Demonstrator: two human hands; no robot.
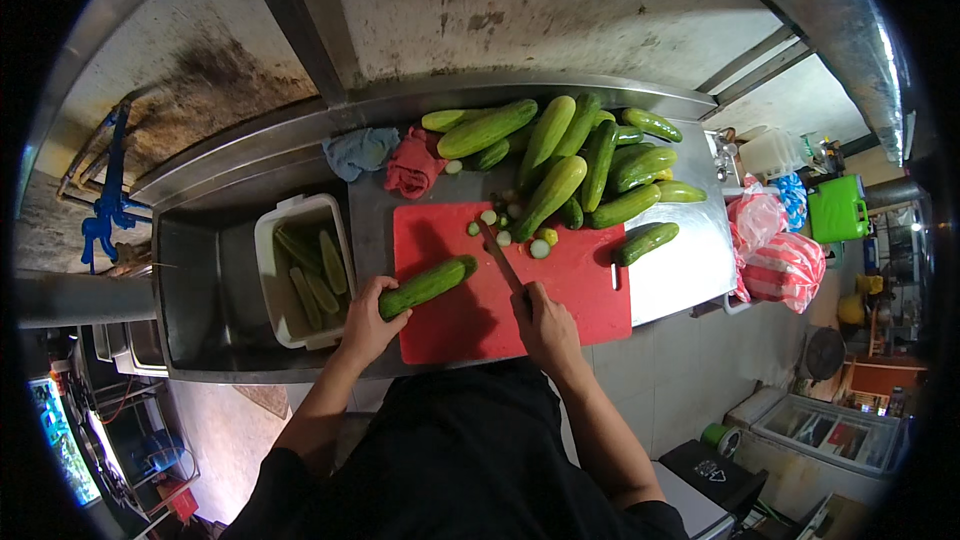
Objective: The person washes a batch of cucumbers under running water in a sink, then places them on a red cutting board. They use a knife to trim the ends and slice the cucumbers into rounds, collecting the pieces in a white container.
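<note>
My left hand [371, 324] grips the near end of a green cucumber [429, 286] over the left part of a red cutting board [555, 307]. A knife [502, 261] is held by its dark handle in my right hand [547, 321]. Its blade points away from me, with the tip by several cut cucumber ends [504, 238]. Beyond the board's far edge lies a heap of whole cucumbers [555, 187], some overlapping the board. One separate cucumber [646, 243] rests at the board's right edge.
To the left, a white plastic tub [264, 270] holding cucumber pieces [311, 277] in liquid stands in a steel sink [214, 315]. A blue-grey cloth [361, 151] and a red cloth [412, 165] lie behind the board. Striped plastic bags [784, 270] sit past the counter's right end.
</note>
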